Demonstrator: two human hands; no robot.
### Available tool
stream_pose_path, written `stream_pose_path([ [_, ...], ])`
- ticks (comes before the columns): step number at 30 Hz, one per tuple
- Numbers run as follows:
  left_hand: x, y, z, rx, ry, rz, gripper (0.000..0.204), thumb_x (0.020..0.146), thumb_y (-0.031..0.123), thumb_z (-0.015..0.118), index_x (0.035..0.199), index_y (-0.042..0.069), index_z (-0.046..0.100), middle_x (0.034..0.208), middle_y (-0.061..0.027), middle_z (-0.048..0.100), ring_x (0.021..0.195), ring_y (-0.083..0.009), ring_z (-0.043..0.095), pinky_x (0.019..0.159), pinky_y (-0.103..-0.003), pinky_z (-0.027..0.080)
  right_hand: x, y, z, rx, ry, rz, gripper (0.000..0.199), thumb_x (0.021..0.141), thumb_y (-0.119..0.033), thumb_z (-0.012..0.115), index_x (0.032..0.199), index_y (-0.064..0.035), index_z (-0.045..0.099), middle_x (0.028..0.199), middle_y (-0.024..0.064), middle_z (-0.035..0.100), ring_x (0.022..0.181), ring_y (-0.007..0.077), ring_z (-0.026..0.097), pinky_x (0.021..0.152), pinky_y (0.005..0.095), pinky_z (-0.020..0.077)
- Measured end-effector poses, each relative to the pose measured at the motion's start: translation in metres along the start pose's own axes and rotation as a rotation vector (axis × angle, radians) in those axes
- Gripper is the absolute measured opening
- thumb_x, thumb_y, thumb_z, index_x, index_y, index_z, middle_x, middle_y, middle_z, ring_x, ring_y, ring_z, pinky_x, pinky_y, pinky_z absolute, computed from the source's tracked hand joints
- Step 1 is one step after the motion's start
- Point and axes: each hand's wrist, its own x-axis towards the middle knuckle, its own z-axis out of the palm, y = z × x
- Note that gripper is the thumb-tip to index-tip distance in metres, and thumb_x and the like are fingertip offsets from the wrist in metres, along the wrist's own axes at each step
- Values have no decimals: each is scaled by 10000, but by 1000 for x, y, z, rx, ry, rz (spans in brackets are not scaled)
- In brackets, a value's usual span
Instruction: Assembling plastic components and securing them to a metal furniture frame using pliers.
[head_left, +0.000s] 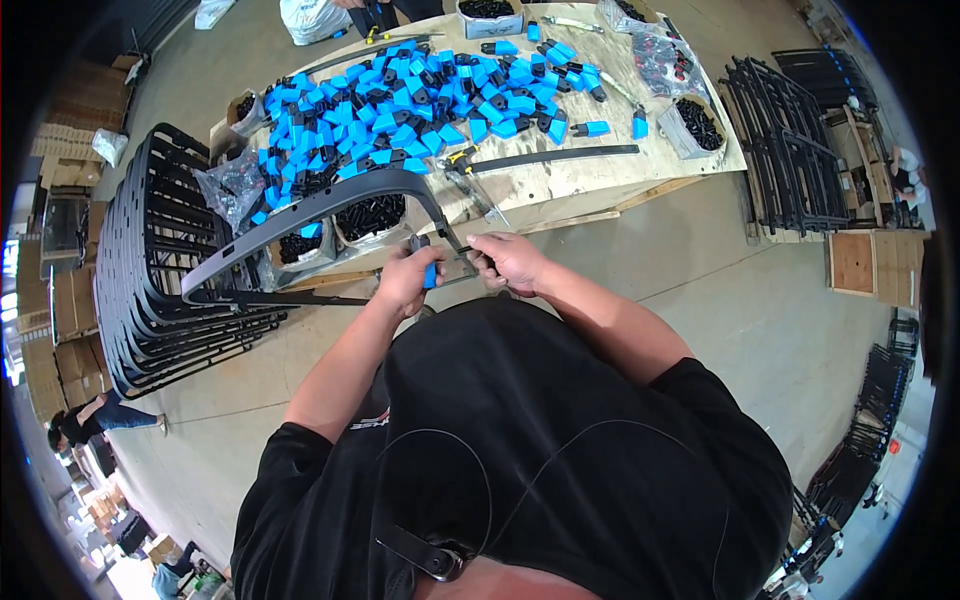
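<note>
A black bent metal frame [300, 208] with holes along its side reaches from the table's front edge toward me. My left hand [406, 278] is closed around a blue and black plastic piece [431, 275] close to the frame's near end. Just to the right, my right hand [508, 262] has its fingers pinched together at that end of the frame. A small dark part shows at those fingertips, too small to name. Beyond my hands lies a large heap of blue and black plastic pieces [400, 105] on the wooden table [560, 185].
Boxes of small black parts stand at the table's edges, one box [692, 128] at the right. A yellow and black tool [459, 160] and a black strip [555, 156] lie near the front edge. Stacked black frames [150, 270] stand left; more racks [785, 150] stand right. Another person [100, 418] is far left.
</note>
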Motion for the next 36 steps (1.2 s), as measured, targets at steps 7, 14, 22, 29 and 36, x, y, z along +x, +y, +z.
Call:
stream_pose_path([
  [7,20,-25,12,-160,-41,-260,145,878,93,615,1009,31,623,828,-48,571,690,-178,569,715,-388,587,-2,-5,-23,-60,105,67,346,1013,-377,618,968,-36,585,721,-21,458,543,80,378,450,241,270],
  [14,38,-30,22,-127,-71,-214,163,822,76,626,968,4,623,726,-66,580,654,-187,590,621,-336,523,-3,-17,-25,-125,146,94,311,1026,-343,595,977,-36,585,688,-28,445,541,82,377,448,253,266],
  [22,36,-38,12,96,-109,-7,323,835,50,717,1123,-36,600,964,-111,657,902,-211,662,849,-380,563,14,-24,-16,-156,134,96,292,1023,-352,595,976,-63,596,684,-51,443,542,72,377,466,247,276],
  [29,28,-31,7,36,-162,-85,235,905,16,669,1126,-43,615,1096,-119,655,993,-242,657,957,-424,554,44,-21,0,-211,126,10,295,1011,-372,591,934,-87,592,683,-48,455,548,71,382,476,274,283],
  [36,38,-35,6,-91,-182,-116,271,894,57,703,1141,-40,651,1032,-111,690,918,-204,653,837,-338,523,45,-14,4,-216,269,-109,261,1026,-363,568,918,-126,562,650,-69,405,532,56,355,461,266,268],
])
